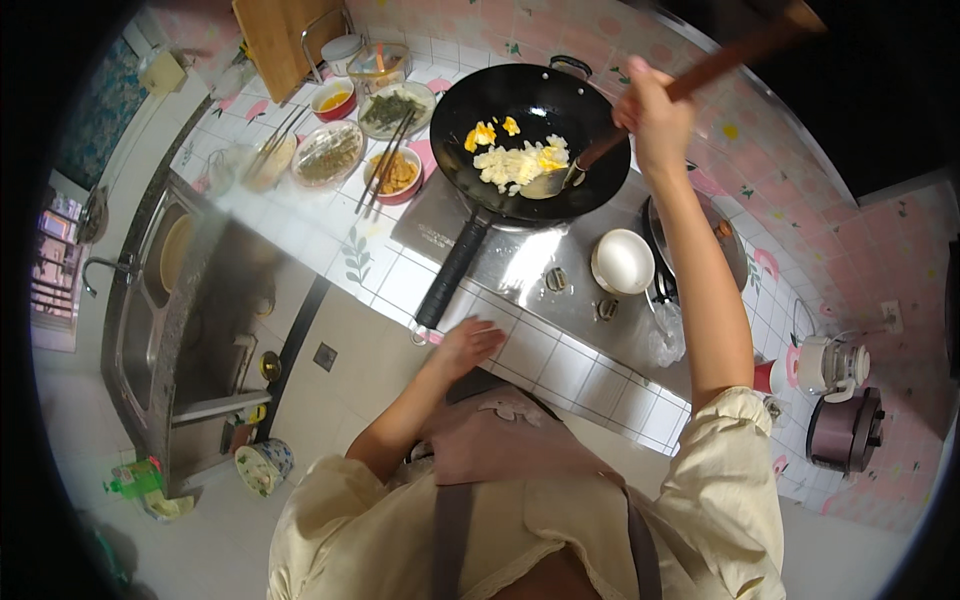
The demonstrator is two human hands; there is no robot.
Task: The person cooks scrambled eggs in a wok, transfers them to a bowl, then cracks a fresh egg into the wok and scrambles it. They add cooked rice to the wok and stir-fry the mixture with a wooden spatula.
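Observation:
My right hand is closed around the wooden handle of a spatula, whose metal blade rests among rice and yellow egg pieces in a black wok. The wok sits on a steel gas stove, its black wrapped handle pointing toward me. Just below the end of that handle, my left hand hovers near the tiled counter edge with its fingers extended, holding nothing.
Left of the wok stand a red bowl of food with chopsticks, a plate of greens, another plate and a bowl of yellow liquid. A white bowl and a covered pan are at right, beyond them a rice cooker.

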